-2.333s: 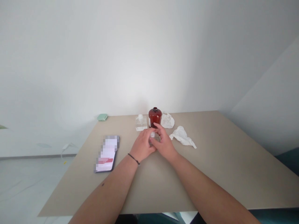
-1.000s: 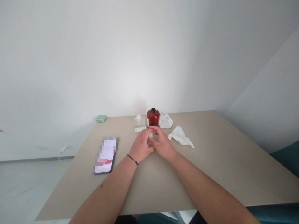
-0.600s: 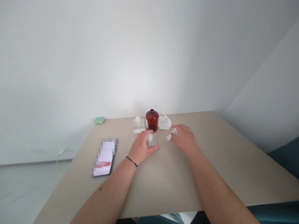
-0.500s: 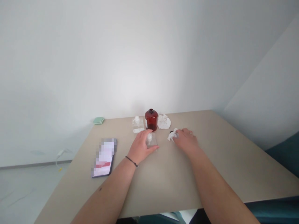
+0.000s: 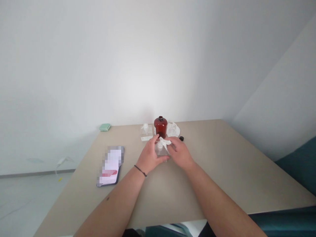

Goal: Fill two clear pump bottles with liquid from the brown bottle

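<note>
My left hand (image 5: 149,154) is wrapped round the side of a clear square bottle (image 5: 161,152) with a whitish top, thumb toward me and fingers at the far side. In my right hand (image 5: 181,152) is a crumpled white tissue (image 5: 165,142), pinched between thumb and fingers. The tissue lies over the top of the bottle and hides part of it. Just behind stands a dark red-brown bottle (image 5: 160,126) with an open neck. A second clear bottle (image 5: 146,133) with a white top stands to its left. A small black cap (image 5: 181,138) sits beyond my right fingers.
A phone (image 5: 110,167) with a lit, partly blurred screen lies on the left of the beige table (image 5: 229,171). A small green box (image 5: 105,127) sits at the back left corner. Another crumpled tissue (image 5: 173,129) lies by the red-brown bottle, near the wall.
My right hand has moved left with the tissue, from beside the black cap to the clear bottle. The cap now shows uncovered. My left hand stays at the bottle.
</note>
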